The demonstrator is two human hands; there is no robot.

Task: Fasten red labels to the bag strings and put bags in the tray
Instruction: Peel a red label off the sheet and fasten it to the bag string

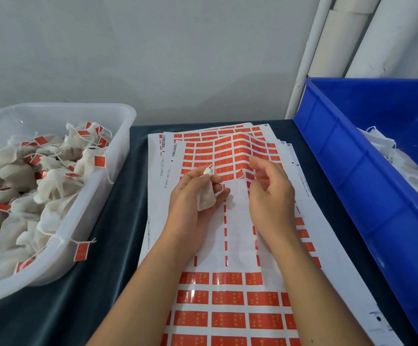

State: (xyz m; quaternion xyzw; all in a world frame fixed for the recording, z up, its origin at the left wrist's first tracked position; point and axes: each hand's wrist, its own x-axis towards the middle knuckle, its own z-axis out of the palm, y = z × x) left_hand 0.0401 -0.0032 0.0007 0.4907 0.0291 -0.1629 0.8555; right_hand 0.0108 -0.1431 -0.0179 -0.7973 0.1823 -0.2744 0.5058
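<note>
My left hand [190, 198] holds a small white drawstring bag [205, 197] above the label sheet, its tied neck and string up by the fingertips. My right hand [270, 193] is over the sheet of red labels [227, 318], thumb and fingers pinching at a red label [243, 171] whose corner lifts off the backing. The middle rows of the sheet are peeled bare. The clear plastic tray [83, 221] on the left holds several white bags with red labels on their strings. One labelled string hangs over the tray's rim.
A blue plastic bin [347, 171] on the right holds white unlabelled bags [402, 161]. More label sheets lie stacked under the top one on a dark tablecloth [118, 233]. White rolls [377, 38] lean on the wall behind the bin.
</note>
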